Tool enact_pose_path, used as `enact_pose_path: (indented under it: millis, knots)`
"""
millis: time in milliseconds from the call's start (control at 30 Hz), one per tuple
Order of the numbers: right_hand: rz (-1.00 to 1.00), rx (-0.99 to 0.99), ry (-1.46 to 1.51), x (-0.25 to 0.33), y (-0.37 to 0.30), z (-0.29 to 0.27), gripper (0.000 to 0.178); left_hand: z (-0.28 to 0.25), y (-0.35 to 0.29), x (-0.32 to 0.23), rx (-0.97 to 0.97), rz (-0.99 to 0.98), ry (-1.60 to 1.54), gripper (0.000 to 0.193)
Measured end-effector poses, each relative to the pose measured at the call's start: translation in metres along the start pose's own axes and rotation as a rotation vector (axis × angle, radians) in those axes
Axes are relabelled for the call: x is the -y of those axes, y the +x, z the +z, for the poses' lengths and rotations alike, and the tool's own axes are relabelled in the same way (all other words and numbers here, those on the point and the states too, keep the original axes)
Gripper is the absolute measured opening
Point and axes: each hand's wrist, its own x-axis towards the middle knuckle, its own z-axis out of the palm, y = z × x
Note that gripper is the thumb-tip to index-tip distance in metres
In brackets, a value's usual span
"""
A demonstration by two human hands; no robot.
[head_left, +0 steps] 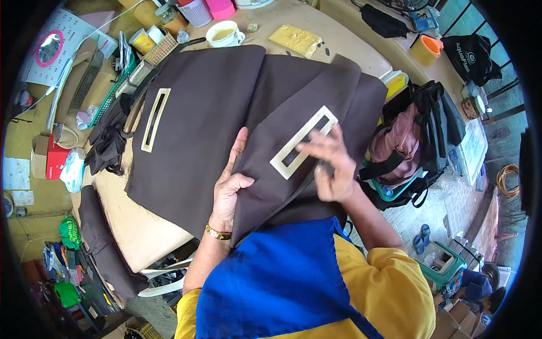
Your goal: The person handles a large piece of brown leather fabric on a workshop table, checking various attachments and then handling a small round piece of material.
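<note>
A large dark brown fabric (192, 124) lies over the table, with a folded part raised toward me on the right. Two pale rectangular frames with a dark slot in the middle sit on it: a left frame (148, 127) lying flat and a right frame (286, 166) slanting across the raised part. My left hand (227, 192) pinches the fabric at the fold, thumb on top and a finger stretched along it. Over the lower right side of the right frame is my right hand (333, 164), fingers apart and holding nothing; whether its fingertips touch the frame I cannot tell.
A white cup (224, 35) and a yellow packet (295, 40) stand beyond the fabric. A dark fabric roll (104, 243) leans at the table's left edge. Baskets and a red box (56, 157) are on the left. A black-and-pink bag (401, 141) sits close on the right.
</note>
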Motion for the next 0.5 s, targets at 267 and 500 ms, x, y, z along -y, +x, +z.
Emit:
enact_pose_path:
  millis: [267, 500]
  knots:
    - [-0.011, -0.162, -0.134, -0.018, 0.003, -0.011, 0.049, -0.004, -0.001, 0.000, 0.049, 0.038, 0.134, 0.100]
    - [-0.046, -0.122, -0.186, -0.023, 0.007, -0.009, 0.042, 0.006, -0.002, -0.004, 0.065, -0.004, 0.029, 0.100]
